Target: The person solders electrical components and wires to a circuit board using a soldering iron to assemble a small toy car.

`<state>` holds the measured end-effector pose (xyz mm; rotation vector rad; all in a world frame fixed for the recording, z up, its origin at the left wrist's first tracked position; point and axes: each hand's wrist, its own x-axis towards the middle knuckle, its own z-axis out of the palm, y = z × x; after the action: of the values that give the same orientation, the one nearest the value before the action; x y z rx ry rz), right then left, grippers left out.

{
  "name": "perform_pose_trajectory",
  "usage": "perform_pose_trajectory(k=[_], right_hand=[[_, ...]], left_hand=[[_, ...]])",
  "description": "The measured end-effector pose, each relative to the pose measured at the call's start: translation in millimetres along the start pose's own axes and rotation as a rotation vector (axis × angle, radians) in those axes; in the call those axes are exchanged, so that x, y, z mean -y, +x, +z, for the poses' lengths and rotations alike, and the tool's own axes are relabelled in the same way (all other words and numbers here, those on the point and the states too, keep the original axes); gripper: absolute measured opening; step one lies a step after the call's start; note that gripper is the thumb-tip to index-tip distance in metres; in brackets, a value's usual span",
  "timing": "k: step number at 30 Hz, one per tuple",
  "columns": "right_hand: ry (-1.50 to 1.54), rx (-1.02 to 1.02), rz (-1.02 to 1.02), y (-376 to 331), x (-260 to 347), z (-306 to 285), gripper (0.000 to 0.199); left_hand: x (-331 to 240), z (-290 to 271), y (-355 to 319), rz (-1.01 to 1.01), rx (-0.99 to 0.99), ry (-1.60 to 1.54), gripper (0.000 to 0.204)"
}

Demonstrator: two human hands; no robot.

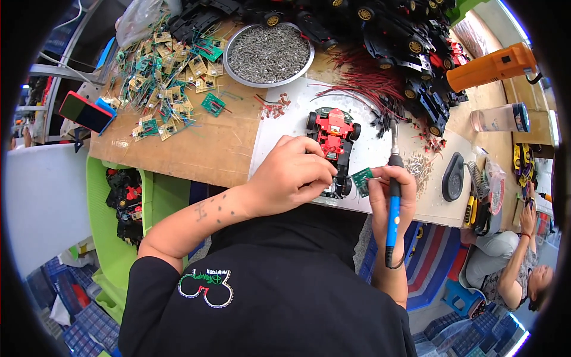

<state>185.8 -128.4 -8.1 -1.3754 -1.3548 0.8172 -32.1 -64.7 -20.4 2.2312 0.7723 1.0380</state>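
A toy car chassis, red and black with dark wheels, lies in front of me on a white sheet. My left hand is closed, its curled fingertips over the near part of the chassis. What they pinch, if anything, is hidden. Between thumb and fingers of my right hand is a small green circuit board, just right of the chassis. The same hand also holds a soldering iron with a blue handle, its metal tip pointing away from me.
Loose circuit boards with wires spread at the left. Behind the chassis stands a round metal bowl of small metal parts. Red wires, piled toy cars, an orange tool and a clear cup are right. Another person sits far right.
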Motion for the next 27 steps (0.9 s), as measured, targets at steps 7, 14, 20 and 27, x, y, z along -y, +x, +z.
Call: perform_pose_trajectory(k=[7,14,20,27], right_hand=[[-0.175,0.039,-0.149,5.7,0.8,9.6,0.025],[-0.204,0.094,-0.242,12.4,1.5,12.9,0.029],[-0.242,0.131,-0.326,19.8,7.8,15.1,0.033],[-0.324,0.172,-0.383,31.2,13.6,17.5,0.033]], left_hand=[[-9.1,7.6,0.7,-0.361,0.027,-0.132,0.012],[-6.3,3.8,4.7,-0.475,0.085,-0.217,0.011],[0.3,-0.5,8.2,-0.445,0.149,-0.191,0.010],[5.6,-4.2,14.8,-0.446,0.182,-0.203,0.012]])
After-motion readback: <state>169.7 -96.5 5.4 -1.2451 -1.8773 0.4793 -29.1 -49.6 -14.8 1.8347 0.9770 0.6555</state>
